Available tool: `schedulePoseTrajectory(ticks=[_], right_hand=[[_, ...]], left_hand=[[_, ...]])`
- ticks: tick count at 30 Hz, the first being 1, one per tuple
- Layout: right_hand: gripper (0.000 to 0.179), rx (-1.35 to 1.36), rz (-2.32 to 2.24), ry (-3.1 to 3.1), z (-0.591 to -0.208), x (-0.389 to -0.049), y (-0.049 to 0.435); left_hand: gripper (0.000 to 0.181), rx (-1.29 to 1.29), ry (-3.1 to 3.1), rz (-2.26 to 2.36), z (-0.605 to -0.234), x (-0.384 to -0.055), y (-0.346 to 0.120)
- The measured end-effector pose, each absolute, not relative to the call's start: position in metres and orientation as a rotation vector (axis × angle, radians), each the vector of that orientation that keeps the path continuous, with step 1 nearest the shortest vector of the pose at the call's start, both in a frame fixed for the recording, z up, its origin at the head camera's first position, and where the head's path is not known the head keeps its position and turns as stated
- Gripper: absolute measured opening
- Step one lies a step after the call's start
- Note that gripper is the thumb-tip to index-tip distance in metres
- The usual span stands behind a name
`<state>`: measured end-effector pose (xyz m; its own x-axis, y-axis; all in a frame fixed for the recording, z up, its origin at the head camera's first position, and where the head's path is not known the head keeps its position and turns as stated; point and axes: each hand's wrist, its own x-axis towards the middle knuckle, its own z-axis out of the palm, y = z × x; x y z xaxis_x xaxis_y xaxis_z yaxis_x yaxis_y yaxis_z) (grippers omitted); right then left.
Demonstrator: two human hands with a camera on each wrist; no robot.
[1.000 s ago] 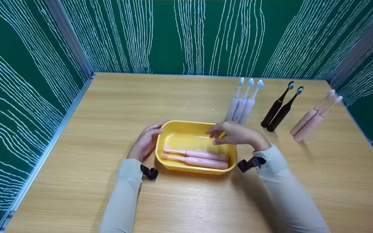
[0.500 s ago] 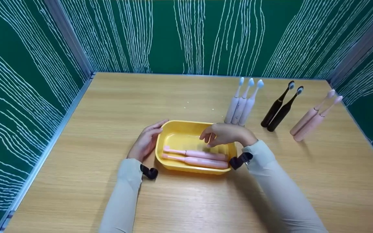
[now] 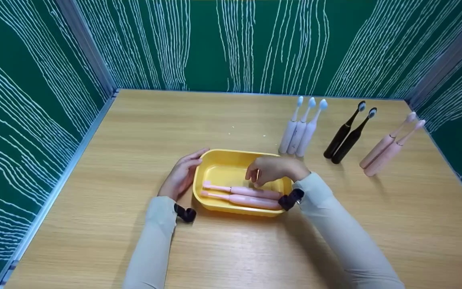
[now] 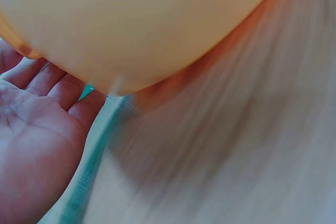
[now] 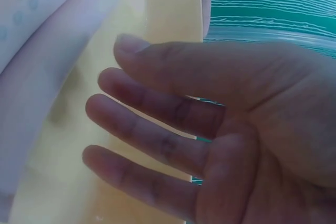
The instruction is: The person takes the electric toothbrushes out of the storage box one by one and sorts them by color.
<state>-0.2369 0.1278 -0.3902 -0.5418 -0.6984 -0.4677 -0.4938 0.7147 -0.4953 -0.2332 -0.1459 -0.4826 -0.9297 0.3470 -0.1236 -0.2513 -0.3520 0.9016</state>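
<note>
My left hand (image 3: 179, 178) rests against the left end of a yellow plastic basin (image 3: 231, 152), its fingers fairly straight along the outer wall. In the left wrist view, the palm (image 4: 37, 135) faces the basin's side (image 4: 131, 30) and the fingertips are partly hidden behind it. Two pink electric toothbrushes (image 3: 255, 201) lie side by side along the basin's near side, heads to the left. Over the basin, my right hand (image 3: 273, 168) hovers just beyond their handles, holding nothing. The right wrist view shows its thumb and fingers (image 5: 147, 108) apart and loosely bent, beside the pink handles (image 5: 68, 40).
Three white electric toothbrushes (image 3: 297, 136) stand upright behind the basin's right end. Further right stand two black ones (image 3: 347, 138) and two pink ones (image 3: 383, 154). Small white specks (image 3: 233, 127) dot the wooden table (image 3: 155, 124). Green panels (image 3: 203, 48) enclose the back and sides.
My right hand has moved left and slightly lower over the basin, closer to the pink toothbrushes, its fingers pointing further down. The left hand and basin stay in place.
</note>
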Motion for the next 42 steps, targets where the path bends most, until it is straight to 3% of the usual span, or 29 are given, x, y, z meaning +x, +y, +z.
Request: schedulePoseTrajectory(ticks=[21, 42], right_hand=[[0.024, -0.805, -0.307, 2.182, -0.397, -0.239, 0.114], [0.035, -0.726, -0.339, 2.114, -0.4, -0.237, 0.11]], left_hand=[[0.05, 0.121, 1.534, 2.33, -0.483, -0.233, -0.146], [0.049, 0.126, 1.511, 2.318, -0.483, -0.234, -0.146]])
